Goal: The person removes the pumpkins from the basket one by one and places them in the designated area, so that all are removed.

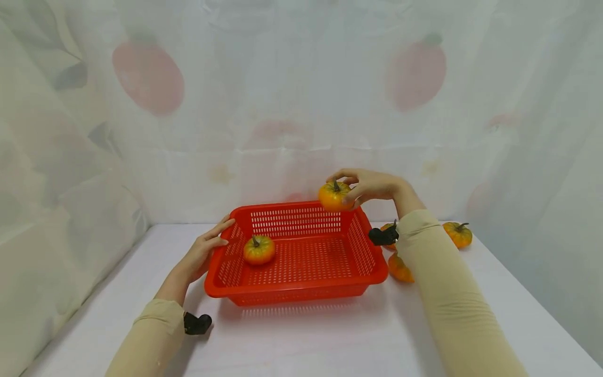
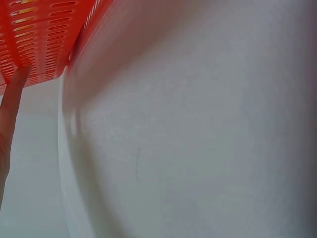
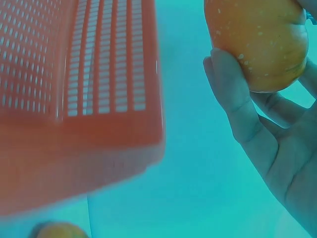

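My right hand [image 1: 374, 186] holds a small orange-and-green pumpkin [image 1: 332, 196] up over the basket's back right corner, stem upward. In the right wrist view, the thumb lies along the side of the pumpkin [image 3: 260, 42] and the other fingers are partly hidden behind it. A red plastic basket [image 1: 297, 289] with slotted walls stands on the table. At its left rim, my left hand [image 1: 203, 252] grips the edge; one finger shows against the outer wall in the left wrist view. Another pumpkin [image 1: 259, 251] sits inside the basket, toward the left.
To the right of the basket, partly behind my right sleeve, lie more pumpkins, one [image 1: 400, 269] near the basket and one [image 1: 458, 235] by the table's right edge. A pale patterned curtain [image 1: 282, 94] hangs behind the white table [image 1: 301, 345] and along its sides.
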`<control>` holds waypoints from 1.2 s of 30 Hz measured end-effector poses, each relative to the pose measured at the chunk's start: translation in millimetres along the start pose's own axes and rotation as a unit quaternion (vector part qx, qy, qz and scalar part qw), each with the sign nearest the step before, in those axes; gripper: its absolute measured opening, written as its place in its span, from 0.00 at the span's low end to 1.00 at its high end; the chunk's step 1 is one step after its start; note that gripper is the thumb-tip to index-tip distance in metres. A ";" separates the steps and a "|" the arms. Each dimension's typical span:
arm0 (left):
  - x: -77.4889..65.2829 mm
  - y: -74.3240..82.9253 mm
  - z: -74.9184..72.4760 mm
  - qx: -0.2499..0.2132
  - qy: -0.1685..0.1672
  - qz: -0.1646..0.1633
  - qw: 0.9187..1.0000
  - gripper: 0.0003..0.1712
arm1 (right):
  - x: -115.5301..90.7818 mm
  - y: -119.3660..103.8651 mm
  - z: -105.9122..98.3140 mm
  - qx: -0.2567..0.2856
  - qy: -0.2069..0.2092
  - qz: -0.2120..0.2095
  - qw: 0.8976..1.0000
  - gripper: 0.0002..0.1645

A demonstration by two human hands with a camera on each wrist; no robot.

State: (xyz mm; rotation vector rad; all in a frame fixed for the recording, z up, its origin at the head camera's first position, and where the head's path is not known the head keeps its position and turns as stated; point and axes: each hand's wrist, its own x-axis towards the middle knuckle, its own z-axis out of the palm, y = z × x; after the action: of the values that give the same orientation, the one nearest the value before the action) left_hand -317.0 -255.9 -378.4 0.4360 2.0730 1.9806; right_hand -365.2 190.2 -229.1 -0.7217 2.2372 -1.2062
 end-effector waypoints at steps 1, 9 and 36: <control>-0.3 -0.5 -0.1 0.003 0.002 -0.002 1.000 0.36 | -3.6 1.5 -2.0 -0.001 0.003 0.003 1.000 0.41; 2.3 -4.9 -1.4 0.006 0.003 -0.004 1.000 0.36 | -30.2 17.7 -18.0 -0.001 0.031 0.022 0.999 0.41; 6.7 -2.9 -8.1 0.013 -0.003 -0.003 1.000 0.36 | -119.5 92.0 -43.1 -0.017 0.084 0.097 0.992 0.45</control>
State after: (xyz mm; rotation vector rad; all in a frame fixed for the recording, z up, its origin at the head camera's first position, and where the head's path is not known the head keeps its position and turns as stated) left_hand -326.3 -261.0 -380.6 0.4409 2.0959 1.9494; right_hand -324.5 337.0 -266.4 -0.4169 2.4071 -1.1731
